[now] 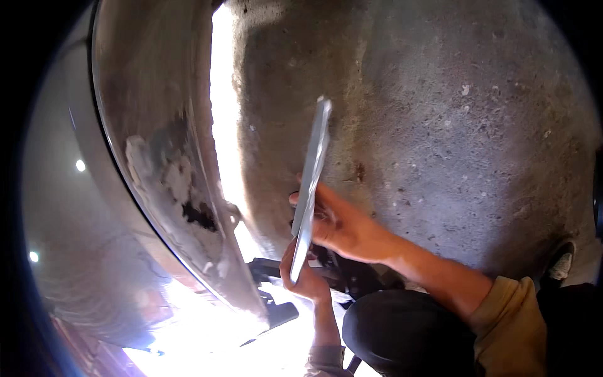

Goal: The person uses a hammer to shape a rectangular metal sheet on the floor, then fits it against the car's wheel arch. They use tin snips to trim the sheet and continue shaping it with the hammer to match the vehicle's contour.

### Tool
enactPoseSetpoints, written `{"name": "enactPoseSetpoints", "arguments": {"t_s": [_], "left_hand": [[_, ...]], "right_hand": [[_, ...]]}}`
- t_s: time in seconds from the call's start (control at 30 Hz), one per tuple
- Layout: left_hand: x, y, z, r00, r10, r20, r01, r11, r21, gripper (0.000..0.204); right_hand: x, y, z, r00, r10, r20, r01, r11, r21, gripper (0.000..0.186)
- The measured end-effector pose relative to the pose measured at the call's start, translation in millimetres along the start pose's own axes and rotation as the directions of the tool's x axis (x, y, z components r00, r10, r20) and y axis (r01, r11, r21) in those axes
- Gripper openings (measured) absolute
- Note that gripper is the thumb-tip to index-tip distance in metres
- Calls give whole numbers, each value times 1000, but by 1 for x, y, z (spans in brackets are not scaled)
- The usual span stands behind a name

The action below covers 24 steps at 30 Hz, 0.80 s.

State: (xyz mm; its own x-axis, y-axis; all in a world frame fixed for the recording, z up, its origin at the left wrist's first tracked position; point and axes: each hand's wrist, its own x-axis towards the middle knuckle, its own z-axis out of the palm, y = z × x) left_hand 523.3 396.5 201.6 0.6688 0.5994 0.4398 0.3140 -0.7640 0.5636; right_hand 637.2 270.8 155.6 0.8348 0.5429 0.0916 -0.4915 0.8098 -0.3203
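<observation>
My left hand (306,276) and my right hand (342,226) both grip a long flat metal plate (312,173), held on edge and nearly upright in the middle of the view. The left hand clasps its lower end; the right hand holds it a little higher, fingers wrapped around the edge. Just left of the plate curves a silver car body panel (157,125) with patches of white filler and a dark hole (200,217) near its lower edge. My right forearm wears a tan sleeve (512,320).
Rough grey concrete floor (440,113) fills the right half. A black plastic part (276,311) lies below the panel in bright sunlight. My dark-clothed knee (402,333) is at the bottom, and a shoe (561,264) shows at the right edge.
</observation>
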Motion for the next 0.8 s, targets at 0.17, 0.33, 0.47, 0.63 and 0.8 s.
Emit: {"name": "enactPoseSetpoints", "arguments": {"t_s": [0.17, 0.33, 0.47, 0.63, 0.8], "left_hand": [[24, 44, -75, 964, 18, 264, -104, 944, 315, 42], [37, 127, -94, 884, -209, 418, -205, 630, 749, 67], [49, 162, -105, 815, -305, 492, -139, 722, 678, 78], [77, 210, -60, 936, -12, 352, -309, 452, 837, 38], [103, 229, -26, 888, 209, 409, -459, 353, 816, 28]], "right_hand": [[19, -9, 55, 986, -151, 73, 165, 953, -254, 78], [23, -15, 89, 994, -107, 3, 106, 983, -147, 78], [27, -5, 104, 984, -173, -49, 157, 960, -230, 80], [37, -3, 113, 997, -70, -33, 59, 963, -264, 83], [39, -21, 123, 993, -18, -116, -14, 963, -269, 83]]}}
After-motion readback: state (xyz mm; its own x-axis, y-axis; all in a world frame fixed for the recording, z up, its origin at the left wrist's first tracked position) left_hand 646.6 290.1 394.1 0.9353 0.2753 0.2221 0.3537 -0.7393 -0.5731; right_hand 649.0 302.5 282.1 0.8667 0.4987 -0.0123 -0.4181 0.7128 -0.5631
